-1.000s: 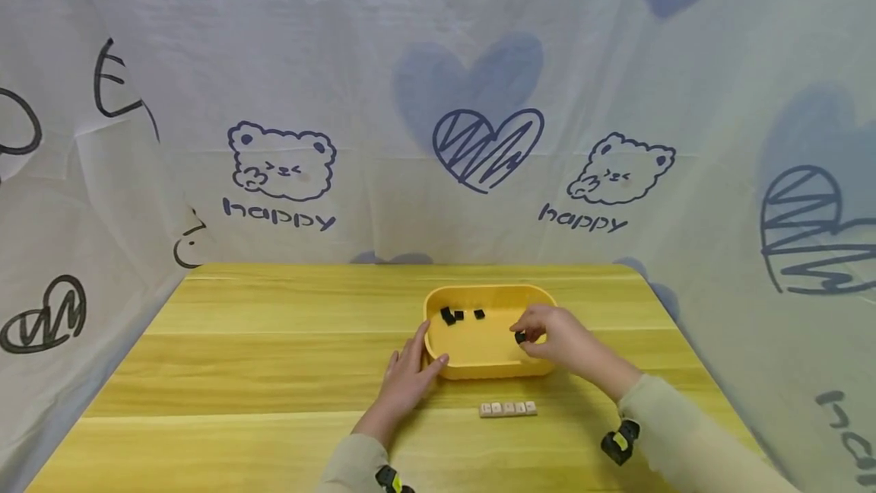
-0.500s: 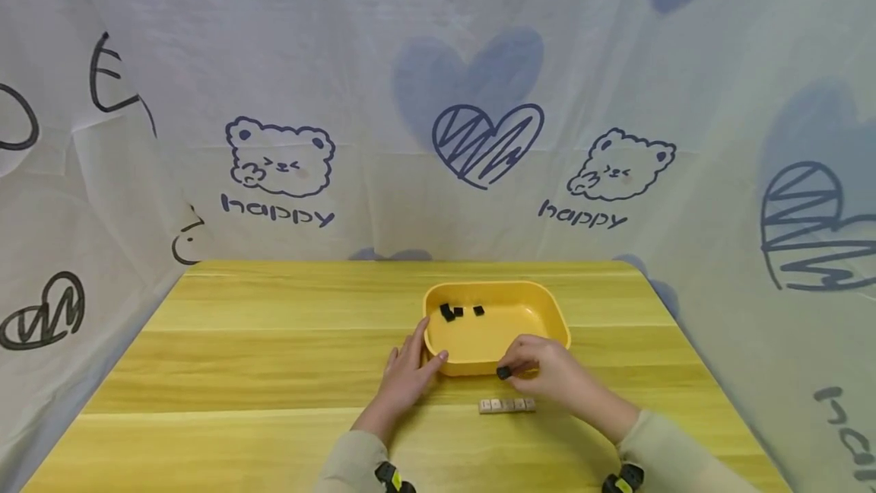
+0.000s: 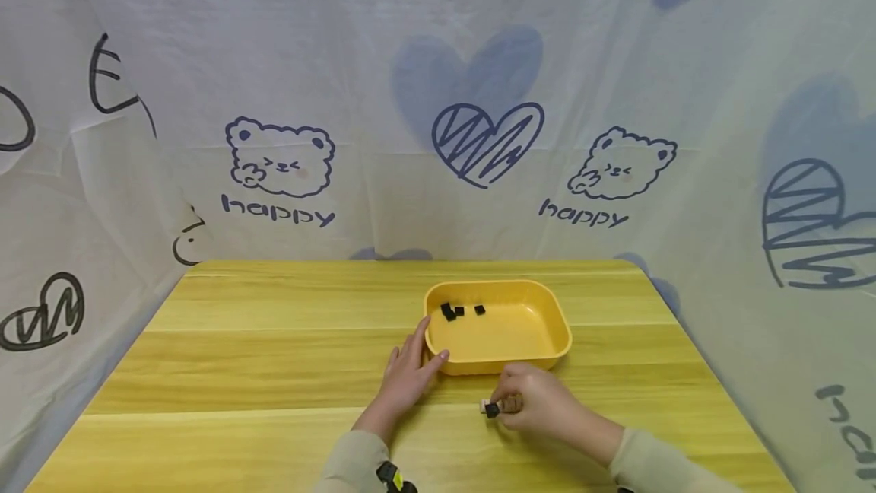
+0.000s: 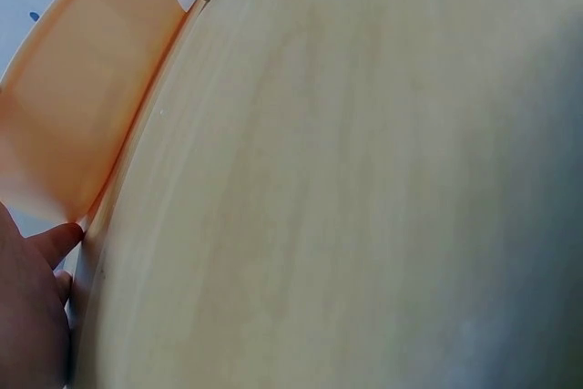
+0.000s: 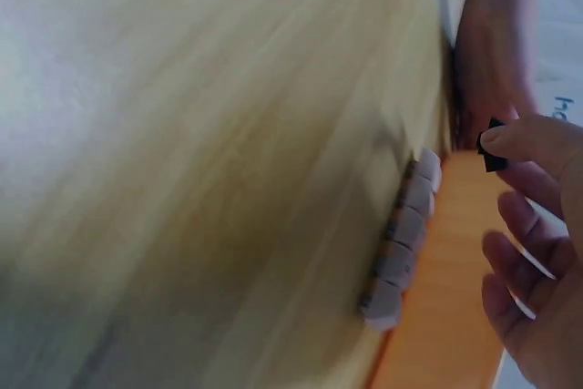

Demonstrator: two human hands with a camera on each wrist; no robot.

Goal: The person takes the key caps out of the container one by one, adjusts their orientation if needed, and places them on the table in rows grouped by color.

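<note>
My right hand [image 3: 544, 402] pinches a small black keycap [image 3: 491, 410] between thumb and fingertips, its other fingers loosely bent in the right wrist view. The black keycap overlaps the left part of a short row of beige keycaps [image 5: 405, 239] on the table; in the head view the hand hides most of that row. My left hand [image 3: 406, 380] rests against the left end of a yellow tray [image 3: 506, 341], thumb by its near rim and fingers extended along its side. Several black keycaps [image 3: 448, 312] lie inside the tray, toward its far left.
The wood-grain table [image 3: 274, 356] stretches out to the left of the tray. Behind and beside it hangs a pale cloth [image 3: 383, 204] printed with hearts and bears.
My right hand has lifted the black keycap out of the tray and carried it toward me and left, over the beige row. The left hand has stayed at the tray.
</note>
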